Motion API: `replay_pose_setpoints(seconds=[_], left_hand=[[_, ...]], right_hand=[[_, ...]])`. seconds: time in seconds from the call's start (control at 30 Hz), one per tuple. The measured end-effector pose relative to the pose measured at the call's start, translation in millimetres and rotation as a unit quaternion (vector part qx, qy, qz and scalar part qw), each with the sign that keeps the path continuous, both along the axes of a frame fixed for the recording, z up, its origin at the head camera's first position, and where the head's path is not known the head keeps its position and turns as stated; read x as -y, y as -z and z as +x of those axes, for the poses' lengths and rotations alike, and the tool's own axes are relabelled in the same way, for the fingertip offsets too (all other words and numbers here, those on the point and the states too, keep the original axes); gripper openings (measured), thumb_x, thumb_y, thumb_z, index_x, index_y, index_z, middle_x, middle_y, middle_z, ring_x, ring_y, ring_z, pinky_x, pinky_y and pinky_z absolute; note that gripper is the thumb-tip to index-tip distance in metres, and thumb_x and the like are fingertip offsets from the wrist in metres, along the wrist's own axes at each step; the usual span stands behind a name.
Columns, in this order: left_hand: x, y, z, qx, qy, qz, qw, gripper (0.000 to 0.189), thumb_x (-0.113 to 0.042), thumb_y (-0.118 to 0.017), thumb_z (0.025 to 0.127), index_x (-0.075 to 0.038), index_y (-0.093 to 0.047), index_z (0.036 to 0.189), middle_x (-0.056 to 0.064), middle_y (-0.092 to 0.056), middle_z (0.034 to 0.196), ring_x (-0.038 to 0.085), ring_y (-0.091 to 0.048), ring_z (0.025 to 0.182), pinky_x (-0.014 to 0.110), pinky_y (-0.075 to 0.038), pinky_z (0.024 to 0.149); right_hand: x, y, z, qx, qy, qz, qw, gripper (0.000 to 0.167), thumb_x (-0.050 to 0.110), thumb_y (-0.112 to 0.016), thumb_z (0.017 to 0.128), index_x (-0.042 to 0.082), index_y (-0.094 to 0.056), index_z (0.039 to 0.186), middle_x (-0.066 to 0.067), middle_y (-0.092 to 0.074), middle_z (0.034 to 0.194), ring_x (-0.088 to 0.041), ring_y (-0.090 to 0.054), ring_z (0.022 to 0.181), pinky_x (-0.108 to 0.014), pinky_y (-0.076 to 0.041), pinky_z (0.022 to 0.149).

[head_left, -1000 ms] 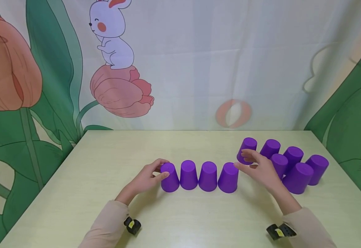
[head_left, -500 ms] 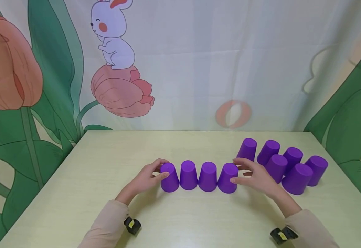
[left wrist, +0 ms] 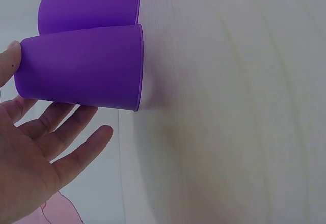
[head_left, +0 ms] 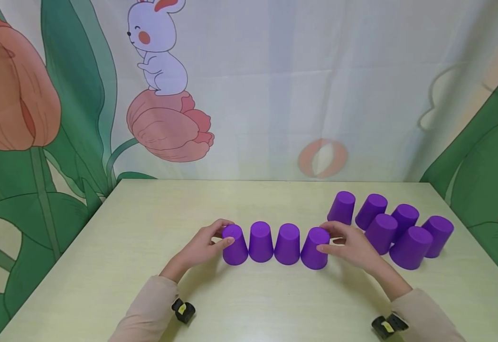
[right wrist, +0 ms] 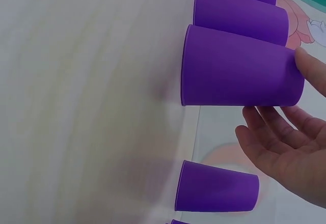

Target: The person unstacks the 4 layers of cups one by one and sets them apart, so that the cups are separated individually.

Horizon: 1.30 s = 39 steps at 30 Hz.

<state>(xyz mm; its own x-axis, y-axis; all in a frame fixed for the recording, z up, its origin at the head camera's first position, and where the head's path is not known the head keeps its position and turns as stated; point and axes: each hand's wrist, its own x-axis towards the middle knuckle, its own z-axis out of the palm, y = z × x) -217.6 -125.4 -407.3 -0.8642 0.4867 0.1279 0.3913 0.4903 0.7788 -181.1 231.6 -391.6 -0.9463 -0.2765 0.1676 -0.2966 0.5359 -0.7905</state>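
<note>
Four upturned purple cups [head_left: 260,242] crosswise on the desk [head_left: 253,299]
Left hand [head_left: 199,244] pinches the left-end cup [head_left: 235,249]; right hand [head_left: 354,244] pinches the right-end cup [head_left: 312,256]; the row's long axis joins both grips.

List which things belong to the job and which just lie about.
Job:
four upside-down purple cups in a row
left hand and right hand, pinching the end cups
likely the six clustered purple cups

Just there:
tabletop
rabbit-printed backdrop
</note>
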Motion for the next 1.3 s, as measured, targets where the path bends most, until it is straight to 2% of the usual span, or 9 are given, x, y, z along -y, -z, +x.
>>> replay_pose_setpoints(seconds=[0.23, 0.5, 0.7, 0.9, 1.13, 1.3], left_hand=[[-0.3, -0.1, 0.0, 0.001, -0.003, -0.003, 1.0000, 0.034, -0.022, -0.056, 0.091, -0.009, -0.049, 0.121, 0.006, -0.061, 0.106, 0.024, -0.057, 0.097, 0.036, -0.047, 0.074], [0.3, -0.3, 0.5, -0.003, 0.006, 0.001, 1.0000, 0.035, -0.023, -0.055, 0.092, -0.006, -0.048, 0.122, 0.009, -0.061, 0.106, 0.028, -0.057, 0.098, 0.039, -0.047, 0.074], [-0.2, 0.2, -0.1, 0.000, 0.000, -0.001, 1.0000, 0.034, -0.022, -0.056, 0.091, -0.008, -0.049, 0.121, 0.007, -0.061, 0.106, 0.024, -0.057, 0.097, 0.035, -0.047, 0.074], [0.4, 1.4, -1.2, 0.000, 0.001, 0.004, 1.0000, 0.034, -0.023, -0.056, 0.091, -0.009, -0.049, 0.121, 0.006, -0.061, 0.106, 0.023, -0.058, 0.097, 0.035, -0.046, 0.074], [0.5, 3.0, -2.4, 0.000, 0.002, 0.002, 1.0000, 0.035, -0.026, -0.056, 0.091, -0.009, -0.049, 0.122, 0.005, -0.061, 0.106, 0.024, -0.057, 0.097, 0.035, -0.046, 0.074], [0.3, 2.5, -2.3, 0.003, -0.001, 0.002, 1.0000, 0.035, -0.025, -0.056, 0.091, -0.009, -0.048, 0.122, 0.005, -0.061, 0.106, 0.024, -0.057, 0.097, 0.035, -0.046, 0.074]], right_hand=[[-2.7, 1.1, 1.6, -0.006, 0.018, 0.007, 0.9998, 0.046, 0.024, -0.073, 0.077, 0.001, -0.058, 0.113, -0.009, -0.063, 0.102, -0.024, -0.058, 0.093, -0.040, -0.047, 0.082], [-10.8, -1.9, 3.3, -0.020, 0.060, 0.037, 0.9973, 0.053, 0.032, -0.072, 0.078, 0.002, -0.056, 0.117, -0.011, -0.062, 0.106, -0.027, -0.058, 0.096, -0.040, -0.047, 0.082], [-17.1, -4.3, 5.9, -0.035, 0.101, 0.061, 0.9924, 0.056, 0.036, -0.071, 0.078, 0.001, -0.055, 0.118, -0.014, -0.061, 0.108, -0.029, -0.058, 0.096, -0.041, -0.047, 0.081], [-24.5, -5.0, 5.9, -0.051, 0.154, 0.076, 0.9838, 0.056, 0.035, -0.069, 0.080, -0.003, -0.053, 0.118, -0.021, -0.060, 0.107, -0.032, -0.057, 0.095, -0.044, -0.047, 0.080], [-28.8, -4.9, 4.8, -0.081, 0.227, 0.101, 0.9652, 0.052, 0.027, -0.070, 0.081, -0.007, -0.053, 0.117, -0.024, -0.061, 0.101, -0.034, -0.057, 0.085, -0.042, -0.045, 0.073], [-27.8, -8.5, 2.2, -0.065, 0.245, 0.107, 0.9614, 0.057, 0.032, -0.067, 0.083, -0.008, -0.050, 0.119, -0.027, -0.058, 0.105, -0.037, -0.054, 0.090, -0.046, -0.042, 0.077]])
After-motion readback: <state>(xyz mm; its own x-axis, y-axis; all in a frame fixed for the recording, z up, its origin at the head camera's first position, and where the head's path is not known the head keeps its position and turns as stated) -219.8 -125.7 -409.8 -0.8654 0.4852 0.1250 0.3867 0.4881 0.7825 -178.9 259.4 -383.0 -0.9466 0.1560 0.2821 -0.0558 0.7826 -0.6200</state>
